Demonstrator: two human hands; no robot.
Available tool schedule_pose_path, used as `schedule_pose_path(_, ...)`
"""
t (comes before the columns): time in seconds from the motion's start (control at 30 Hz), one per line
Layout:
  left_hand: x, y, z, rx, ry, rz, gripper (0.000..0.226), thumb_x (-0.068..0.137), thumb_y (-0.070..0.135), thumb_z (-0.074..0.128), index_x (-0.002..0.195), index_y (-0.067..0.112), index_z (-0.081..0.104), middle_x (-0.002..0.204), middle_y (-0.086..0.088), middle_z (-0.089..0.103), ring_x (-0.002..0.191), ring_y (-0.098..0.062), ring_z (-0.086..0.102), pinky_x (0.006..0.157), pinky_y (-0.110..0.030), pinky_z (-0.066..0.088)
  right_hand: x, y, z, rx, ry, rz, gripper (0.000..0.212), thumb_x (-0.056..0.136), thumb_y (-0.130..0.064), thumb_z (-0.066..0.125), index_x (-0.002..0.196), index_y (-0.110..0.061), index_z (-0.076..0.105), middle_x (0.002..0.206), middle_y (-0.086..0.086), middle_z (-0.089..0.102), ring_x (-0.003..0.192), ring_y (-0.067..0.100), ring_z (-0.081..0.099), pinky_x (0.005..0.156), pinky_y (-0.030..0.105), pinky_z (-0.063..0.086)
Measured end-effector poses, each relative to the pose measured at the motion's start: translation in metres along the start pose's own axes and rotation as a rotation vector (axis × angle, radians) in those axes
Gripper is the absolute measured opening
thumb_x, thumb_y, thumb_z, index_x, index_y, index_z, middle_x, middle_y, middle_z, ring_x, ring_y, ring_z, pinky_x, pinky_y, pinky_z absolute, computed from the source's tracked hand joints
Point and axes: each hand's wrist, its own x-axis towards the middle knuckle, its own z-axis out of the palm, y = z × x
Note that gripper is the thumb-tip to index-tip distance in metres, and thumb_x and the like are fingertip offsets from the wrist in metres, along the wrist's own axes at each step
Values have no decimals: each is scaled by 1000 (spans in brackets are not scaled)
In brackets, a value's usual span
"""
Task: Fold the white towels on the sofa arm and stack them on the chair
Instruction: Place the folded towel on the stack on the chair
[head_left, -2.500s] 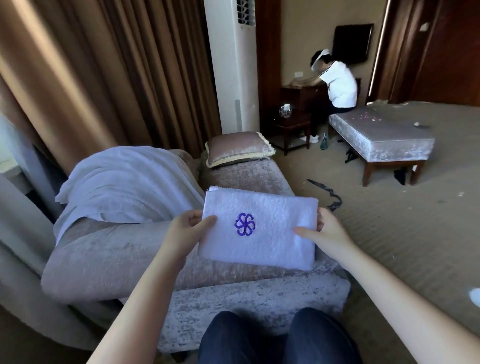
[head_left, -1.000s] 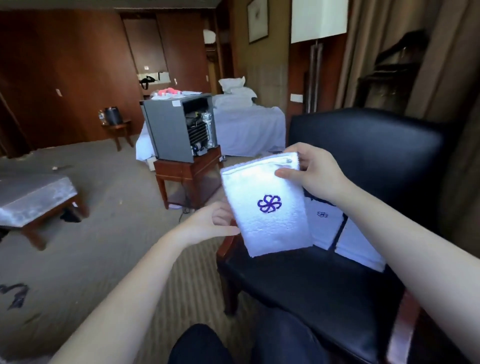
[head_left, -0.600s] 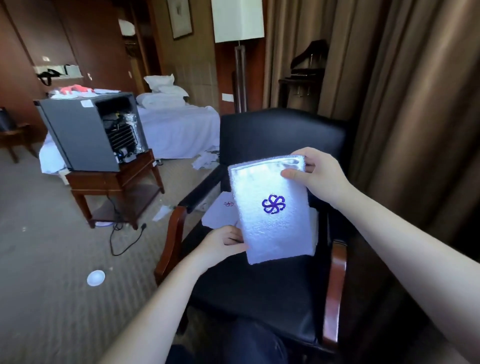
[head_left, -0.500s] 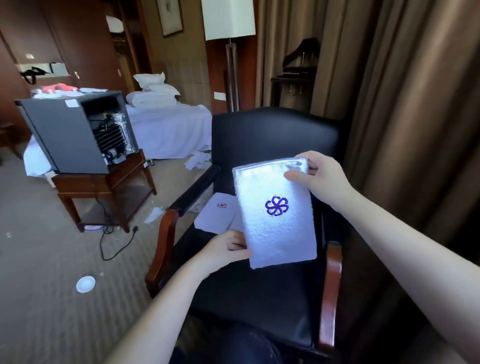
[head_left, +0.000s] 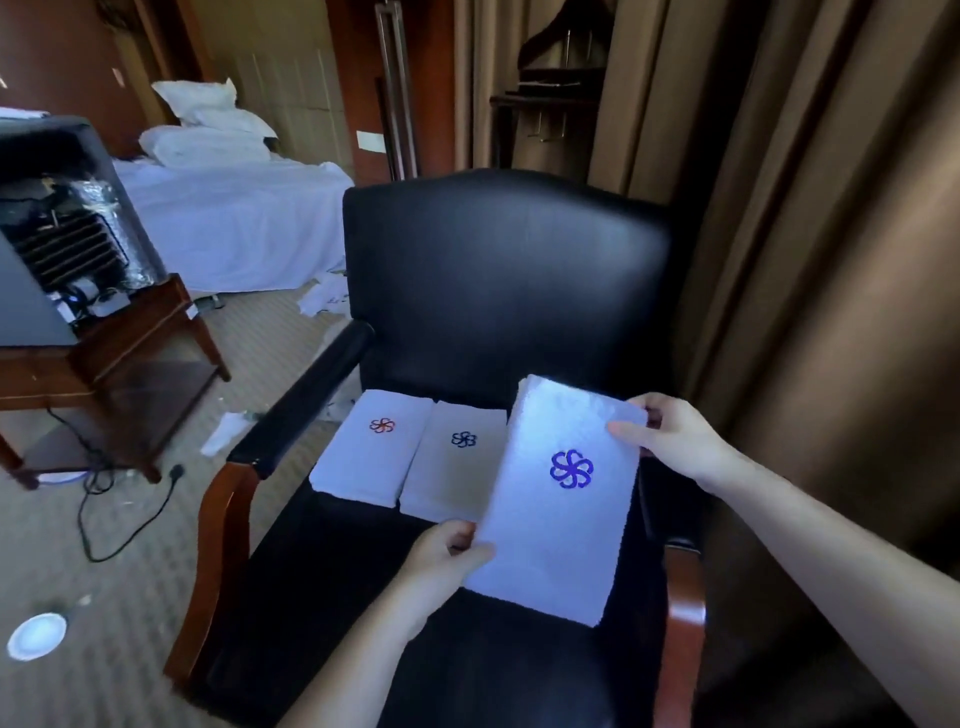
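A folded white towel (head_left: 558, 525) with a purple flower emblem hangs over the right side of the black leather chair (head_left: 498, 280) seat. My left hand (head_left: 447, 553) pinches its near left corner and my right hand (head_left: 675, 441) pinches its far right edge. Two folded white towels lie side by side at the back of the seat: one with a red emblem (head_left: 371, 457) on the left, one with a dark emblem (head_left: 457, 467) beside it, partly covered by the held towel.
The chair has wooden arms, left (head_left: 223, 519) and right (head_left: 683, 613). Brown curtains (head_left: 831, 260) hang close on the right. A wooden side table (head_left: 104, 364) with a grey appliance stands left, a cable (head_left: 119, 509) on the carpet, a bed (head_left: 234, 218) behind.
I turned from the sofa to the chair and came closer. The towel has been lowered toward the seat's right side, baring the two towels lying there.
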Motion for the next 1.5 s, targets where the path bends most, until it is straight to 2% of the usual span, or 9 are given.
schedule_pose_path(0.17,53,-33,18,6,-53,-66,13,88,19,65,100,16,69,99,3,73,90,-8,69,74,-17,52,52,68,8,-454,-172,99,17,88,-26,69,101,-16,62,94,2,68,86,17,63,66,20,45)
schedule_pose_path(0.3,94,-43,31,-48,-95,-86,14,89,22,65,99,15,73,96,3,75,91,-12,70,84,-26,55,97,90,17,-770,-144,79,31,92,-38,56,118,-20,59,102,0,61,102,21,58,86,31,42)
schedule_pose_path(0.4,125,-45,42,-74,-58,-91,16,88,24,66,97,13,73,94,-1,74,86,-12,69,79,-26,54,132,93,26,-986,-98,25,30,98,-35,45,119,-17,55,105,4,59,113,24,49,97,33,31)
schedule_pose_path(0.57,178,-40,50,-71,78,-72,37,75,35,67,104,11,67,92,-9,70,81,-13,65,76,-26,50,188,102,41,-1178,-81,-16,28,97,-32,40,114,-14,53,107,9,62,112,25,48,92,36,31)
schedule_pose_path(0.63,194,-43,52,-50,131,-85,31,81,32,70,106,14,64,94,-4,70,86,-16,68,81,-30,54,204,107,47,-1232,-103,-30,28,98,-31,39,117,-15,52,110,9,62,112,25,47,92,36,30)
schedule_pose_path(0.8,207,-61,59,21,210,-57,17,90,25,67,103,15,64,86,4,67,74,-8,62,60,-9,44,218,121,58,-1431,-172,-78,23,95,-20,43,115,-15,53,111,6,63,109,24,51,94,38,30)
schedule_pose_path(1.17,188,-68,74,77,296,100,15,90,17,67,79,14,56,58,14,54,53,-2,45,56,-10,37,237,129,75,-1088,-222,-38,21,95,-12,46,115,-9,51,114,12,60,99,29,57,74,32,45)
schedule_pose_path(1.33,195,-59,72,90,285,42,17,88,18,69,75,11,61,63,9,57,53,-1,48,55,-10,38,240,135,78,-992,-278,14,19,94,-6,45,112,-5,51,113,14,58,93,28,56,70,30,41)
schedule_pose_path(1.5,218,-42,63,-32,273,-101,28,94,32,56,73,15,65,76,-4,67,75,-25,64,77,-38,55,248,137,78,-731,-168,72,23,94,-7,49,115,-10,58,113,11,61,100,27,59,80,32,49)
